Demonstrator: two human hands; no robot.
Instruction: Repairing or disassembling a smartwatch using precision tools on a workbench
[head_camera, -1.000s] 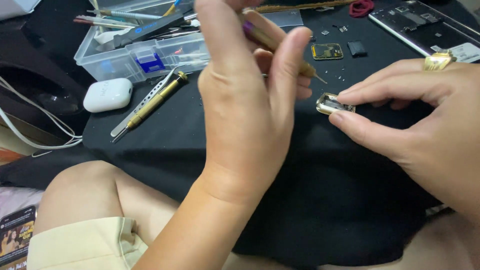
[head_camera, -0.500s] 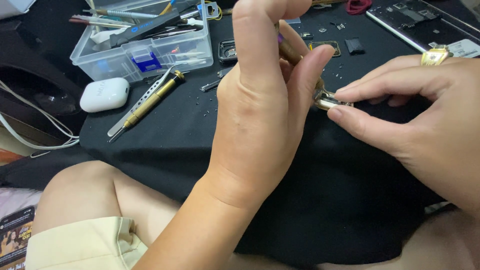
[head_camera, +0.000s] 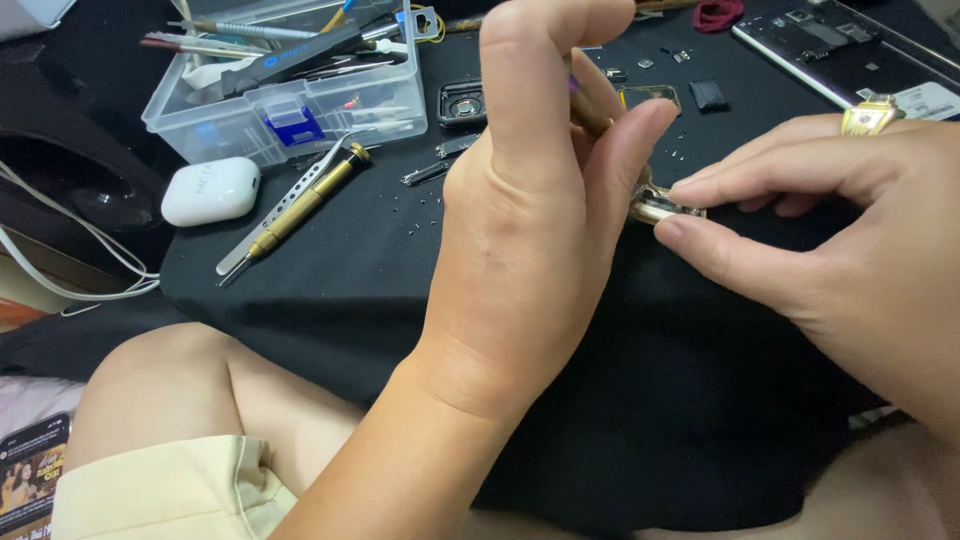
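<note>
My left hand (head_camera: 530, 215) is raised over the black cloth (head_camera: 380, 290) and grips a brass-coloured screwdriver (head_camera: 590, 112), whose tip is hidden behind my fingers. My right hand (head_camera: 840, 250), with a gold ring (head_camera: 870, 115), pinches a small shiny metal part (head_camera: 662, 208) between thumb and forefinger. The screwdriver points down at that part, and the two hands almost touch there.
A clear plastic tool box (head_camera: 290, 95) with tweezers and picks stands at the back left. A white earbud case (head_camera: 208, 190), a second brass screwdriver (head_camera: 300, 205) and tweezers lie beside it. Small phone parts (head_camera: 462, 103) and an opened phone (head_camera: 850, 60) lie behind. My bare knee (head_camera: 170, 390) is below.
My left hand has shifted right and closer to the metal part, and the view has drifted slightly. My right hand keeps its pinch on the part.
</note>
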